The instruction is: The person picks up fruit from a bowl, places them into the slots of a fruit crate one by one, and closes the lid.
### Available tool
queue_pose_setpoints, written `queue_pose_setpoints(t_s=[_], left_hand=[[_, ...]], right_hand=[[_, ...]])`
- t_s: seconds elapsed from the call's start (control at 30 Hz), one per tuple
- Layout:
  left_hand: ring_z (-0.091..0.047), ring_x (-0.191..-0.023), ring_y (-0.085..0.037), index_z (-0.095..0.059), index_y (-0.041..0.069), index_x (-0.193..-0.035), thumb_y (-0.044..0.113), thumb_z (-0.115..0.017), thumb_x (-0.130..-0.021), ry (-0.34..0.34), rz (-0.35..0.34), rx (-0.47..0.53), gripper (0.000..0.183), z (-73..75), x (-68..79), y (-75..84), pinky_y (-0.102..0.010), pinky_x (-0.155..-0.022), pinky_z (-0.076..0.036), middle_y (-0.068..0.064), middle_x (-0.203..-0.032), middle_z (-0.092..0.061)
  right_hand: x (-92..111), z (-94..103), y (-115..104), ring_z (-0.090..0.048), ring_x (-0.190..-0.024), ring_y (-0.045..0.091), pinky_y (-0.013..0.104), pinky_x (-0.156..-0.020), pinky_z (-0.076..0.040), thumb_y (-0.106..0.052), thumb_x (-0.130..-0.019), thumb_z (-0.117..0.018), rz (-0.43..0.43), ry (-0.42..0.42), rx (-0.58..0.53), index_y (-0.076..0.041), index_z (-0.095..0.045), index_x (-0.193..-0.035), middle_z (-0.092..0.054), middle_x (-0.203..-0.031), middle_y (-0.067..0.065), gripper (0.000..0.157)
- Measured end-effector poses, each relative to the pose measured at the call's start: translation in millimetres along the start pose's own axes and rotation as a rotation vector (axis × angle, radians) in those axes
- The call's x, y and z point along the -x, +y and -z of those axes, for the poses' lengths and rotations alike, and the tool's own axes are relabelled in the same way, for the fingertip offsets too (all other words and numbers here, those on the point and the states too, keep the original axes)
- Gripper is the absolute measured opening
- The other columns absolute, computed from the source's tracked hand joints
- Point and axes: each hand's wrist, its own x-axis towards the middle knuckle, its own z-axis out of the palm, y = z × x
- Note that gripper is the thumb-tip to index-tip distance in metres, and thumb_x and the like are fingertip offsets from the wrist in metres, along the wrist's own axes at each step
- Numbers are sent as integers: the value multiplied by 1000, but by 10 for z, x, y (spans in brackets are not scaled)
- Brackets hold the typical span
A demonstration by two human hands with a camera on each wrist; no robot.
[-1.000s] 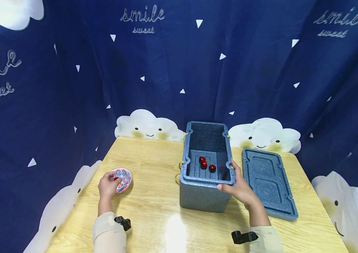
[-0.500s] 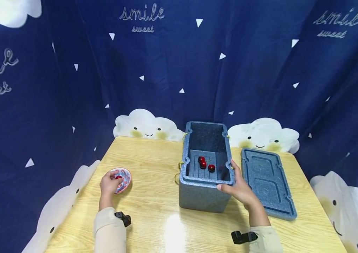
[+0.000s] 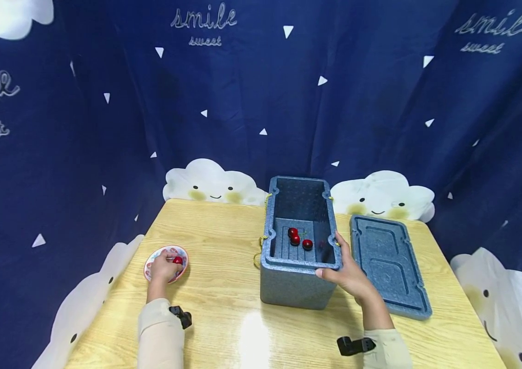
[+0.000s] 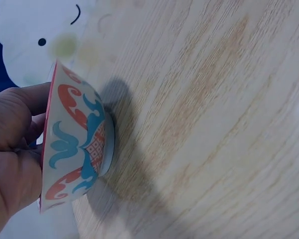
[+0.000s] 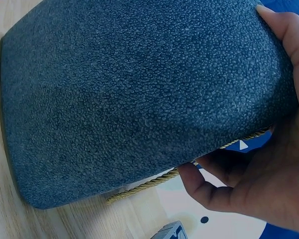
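Observation:
In the head view my left hand (image 3: 163, 266) reaches into a small patterned bowl (image 3: 148, 271), pinching a red cherry (image 3: 178, 260) between thumb and fingertips. Seen from the left wrist, the bowl (image 4: 74, 144) has a red rim with blue and orange scrolls outside; the fingers go over that rim and the cherry is hidden. My right hand (image 3: 349, 271) grips the near right corner of a grey-blue foam box (image 3: 297, 287), thumb on the front rim and fingers along the right side. Inside the lidless box, several cherries (image 3: 295, 239) lie on the ribbed floor.
The box's lid (image 3: 390, 264) lies flat on the wooden table (image 3: 219, 307), right of the box. A yellow rope (image 3: 257, 260) hangs at the box's left side; another rope (image 5: 144, 186) runs along its right. A blue curtain (image 3: 224, 77) with clouds surrounds the table.
My left hand has shifted slightly right, and more of the bowl's left rim now shows. The cherry at its fingertips has moved a little right. The right hand keeps its hold on the box.

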Motion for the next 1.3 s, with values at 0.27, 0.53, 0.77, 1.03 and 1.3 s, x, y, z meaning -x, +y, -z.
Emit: queue_pose_setpoints(t_s=[0.27,0.53,0.77,1.03,1.3], left_hand=[[-48,-100,-43,-59,-8,-108,5,-72,-71,40,6,20,42,-24,-3,-3,-46,-92,-33,-28,-111,-56],[-53,-95,-39,-57,-7,-108,5,-71,-72,29,-13,65,41,-22,11,-5,-44,-84,-41,-27,-102,-60],[-52,-101,-40,-55,-8,-111,1,-68,-75,34,-6,178,38,-14,60,18,-44,-85,-42,-29,-107,-57],[-52,-102,-33,-55,-2,-118,10,-68,-80,54,42,243,42,83,191,75,-35,-78,-42,-25,-111,-57],[-54,-95,-27,-53,-4,-118,8,-68,-82,-13,-5,326,40,144,347,259,-30,-73,-46,-22,-105,-58]], right_hand=[[1,-5,2,-1,-134,45,67,-97,-16,-29,-75,-77,3,2,-7,-35,3,-148,5,-153,15,108],[0,-3,18,-3,-134,44,66,-97,-16,-28,-75,-77,-6,5,-22,-34,2,-148,4,-153,15,108],[-6,-5,20,-3,-134,45,66,-97,-16,-29,-75,-77,0,10,-13,-34,2,-148,3,-153,16,108],[2,-26,21,-1,-134,44,66,-98,-16,-28,-75,-77,6,0,-20,-35,2,-148,4,-153,14,108],[8,-3,5,-1,-134,44,67,-97,-16,-28,-76,-76,13,4,-5,-34,2,-148,4,-153,15,107]])
